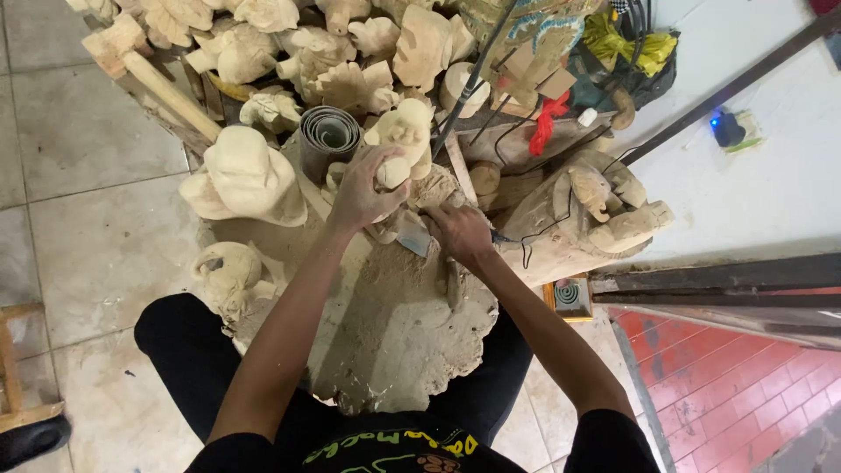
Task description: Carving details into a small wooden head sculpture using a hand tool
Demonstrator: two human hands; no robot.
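I see my left hand (pixel 361 188) wrapped over a pale wooden figurine (pixel 405 140), fingers clamped on its lower part, holding it upright at the far edge of the round wooden block (pixel 394 324) that serves as my counter. My right hand (pixel 457 232) sits just to the right of it, fingers closed around a flat-bladed chisel (pixel 413 236) whose blade points left toward the base of the figurine. The block rests between my knees, dusty and chipped. Crowding the far side is a heap of unfinished carvings (pixel 289 44), with a roll of grey sandpaper (pixel 328 136) touching the figurine's left side. A large hat-shaped carving (pixel 245 175) lies to the left, a smaller rounded one (pixel 226 271) nearer me. On the right stands a carved elephant piece (pixel 604 206), with a black cable (pixel 534 236) draped over it. A wooden mallet (pixel 140 66) lies far left.
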